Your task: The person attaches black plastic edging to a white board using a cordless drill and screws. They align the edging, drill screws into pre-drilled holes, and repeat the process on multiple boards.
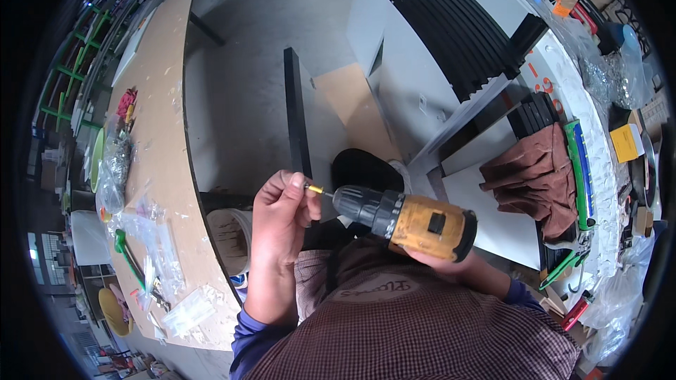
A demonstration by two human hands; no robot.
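Observation:
My right hand (445, 262) is wrapped under the yellow and black cordless drill (429, 229), mostly hidden behind its body. The drill lies sideways, its black chuck aimed at my left hand (282, 200). From the chuck sticks a thin driver bit with a yellow collar (316, 188). Thumb and fingers of my left hand are pinched together right at the bit's tip; whatever small piece they hold is mostly covered. Behind those fingers a long black bar (294, 105) rises from near my lap; whether the hand touches it I cannot tell.
At left runs a wooden worktable (158, 141) with plastic bags and green-handled pliers (130, 260). To the right, a row of black bars (451, 35) lies near a brown cloth (531, 179), beside a green level (579, 176). A bucket (229, 239) stands below the table edge.

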